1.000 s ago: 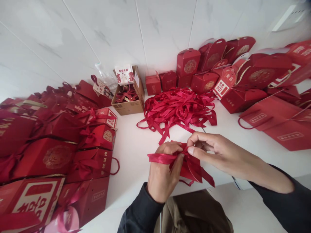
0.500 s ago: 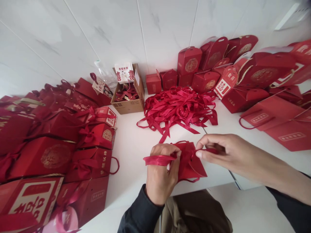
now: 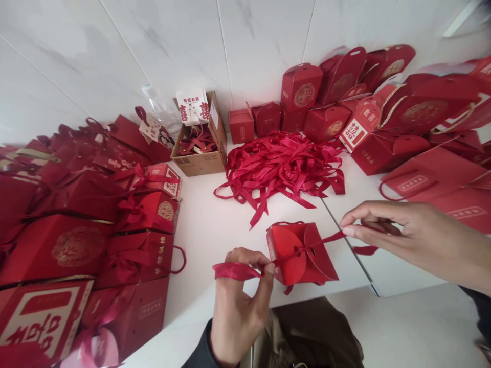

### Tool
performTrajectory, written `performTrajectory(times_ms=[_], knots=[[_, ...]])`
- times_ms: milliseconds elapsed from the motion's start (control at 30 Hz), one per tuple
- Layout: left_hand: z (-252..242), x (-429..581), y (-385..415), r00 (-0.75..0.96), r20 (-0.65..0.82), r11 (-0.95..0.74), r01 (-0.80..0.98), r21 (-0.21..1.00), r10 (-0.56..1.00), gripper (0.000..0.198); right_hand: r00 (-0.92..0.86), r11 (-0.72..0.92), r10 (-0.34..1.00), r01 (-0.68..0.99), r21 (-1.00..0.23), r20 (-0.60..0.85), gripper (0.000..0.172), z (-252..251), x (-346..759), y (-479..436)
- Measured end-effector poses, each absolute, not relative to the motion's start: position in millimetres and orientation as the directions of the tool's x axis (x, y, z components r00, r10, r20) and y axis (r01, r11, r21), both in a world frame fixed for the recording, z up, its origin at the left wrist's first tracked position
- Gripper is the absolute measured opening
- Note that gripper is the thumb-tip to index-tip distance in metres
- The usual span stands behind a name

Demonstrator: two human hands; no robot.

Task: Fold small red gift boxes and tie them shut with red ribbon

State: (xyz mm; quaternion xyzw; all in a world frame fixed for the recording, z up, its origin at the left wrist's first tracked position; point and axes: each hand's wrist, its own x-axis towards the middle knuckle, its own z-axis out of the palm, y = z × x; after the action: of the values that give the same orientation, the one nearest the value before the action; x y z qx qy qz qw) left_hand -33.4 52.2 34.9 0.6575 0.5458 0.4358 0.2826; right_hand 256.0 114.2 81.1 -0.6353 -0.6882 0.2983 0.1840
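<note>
A red gift box point(image 3: 293, 255) with rounded flaps sits on the white table in front of me. A red ribbon point(image 3: 329, 238) runs across its top, with a small knot at the middle. My left hand point(image 3: 241, 294) pinches one end of the ribbon to the left of the box; the loose tail lies over the back of that hand. To the right, my right hand point(image 3: 399, 237) is closed on the other end, and a short tail hangs below its fingers. Between both hands the ribbon looks stretched out straight.
A heap of loose red ribbons point(image 3: 284, 168) lies behind the box. Several ribbon-tied red boxes point(image 3: 134, 258) fill the left side. A cardboard box point(image 3: 203, 163) stands near the wall. More red boxes point(image 3: 303, 92) and a red bag point(image 3: 418, 176) are at the right.
My hands have moved apart, the left to the left and the right to the right, drawing the ribbon out. The box top, partly covered before, now shows with a small knot.
</note>
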Motion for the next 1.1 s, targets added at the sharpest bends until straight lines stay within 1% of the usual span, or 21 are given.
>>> performTrajectory(times_ms=[100,167,233,267,333,400,433,500,567,600,667,733,800,900,967,1100], knots=[[34,-36,51,-0.005,0.097,-0.089,0.357,0.93,0.995,0.017,-0.152,-0.009,0.965,0.793,-0.609,-0.213,0.037,83,259,114],[31,-38,51,-0.012,-0.051,0.053,0.251,0.967,0.999,0.024,-0.14,-0.028,0.966,0.781,-0.624,-0.217,0.036,84,257,113],[28,-40,51,0.002,-0.163,0.162,0.12,0.98,0.987,0.025,-0.151,-0.018,0.967,0.764,-0.645,-0.207,0.033,82,255,112],[27,-41,52,0.004,-0.188,0.188,0.044,0.981,0.982,0.024,-0.164,0.001,0.968,0.76,-0.65,-0.19,0.03,81,255,111],[27,-43,57,-0.01,-0.185,0.182,-0.117,0.976,0.983,0.031,-0.193,0.061,0.971,0.766,-0.64,-0.138,0.021,78,254,111],[32,-45,67,-0.045,-0.147,0.132,-0.24,0.962,0.988,0.036,-0.229,0.17,0.973,0.79,-0.589,-0.027,0.015,75,254,112],[36,-45,73,-0.066,-0.128,0.106,-0.268,0.958,0.99,0.036,-0.25,0.238,0.967,0.808,-0.539,0.052,0.016,74,253,114],[47,-44,89,-0.094,-0.072,0.047,-0.241,0.969,0.993,0.034,-0.288,0.366,0.927,0.835,-0.411,0.24,0.019,73,248,117],[59,-41,106,-0.086,0.001,-0.014,-0.148,0.989,0.996,0.033,-0.309,0.445,0.862,0.84,-0.31,0.401,0.022,73,238,119],[65,-38,115,-0.061,0.041,-0.047,-0.102,0.994,0.997,0.033,-0.314,0.474,0.831,0.832,-0.288,0.46,0.023,73,232,120],[75,-31,129,-0.004,0.106,-0.106,-0.044,0.993,0.994,0.032,-0.325,0.529,0.783,0.796,-0.294,0.53,0.024,74,218,121],[83,-24,139,0.05,0.141,-0.14,-0.027,0.99,0.989,0.033,-0.333,0.573,0.763,0.745,-0.341,0.554,0.027,75,204,120],[87,-19,145,0.085,0.148,-0.147,-0.017,0.989,0.985,0.034,-0.354,0.602,0.752,0.712,-0.362,0.555,0.036,74,194,119],[89,-14,148,0.101,0.164,-0.167,0.023,0.986,0.981,0.035,-0.39,0.61,0.75,0.72,-0.33,0.535,0.053,71,187,117],[91,-11,149,0.112,0.19,-0.196,0.046,0.98,0.975,0.035,-0.401,0.611,0.751,0.724,-0.321,0.525,0.061,68,186,117],[99,-7,151,0.149,0.242,-0.254,0.068,0.965,0.959,0.036,-0.415,0.623,0.745,0.712,-0.323,0.522,0.066,66,185,118]])
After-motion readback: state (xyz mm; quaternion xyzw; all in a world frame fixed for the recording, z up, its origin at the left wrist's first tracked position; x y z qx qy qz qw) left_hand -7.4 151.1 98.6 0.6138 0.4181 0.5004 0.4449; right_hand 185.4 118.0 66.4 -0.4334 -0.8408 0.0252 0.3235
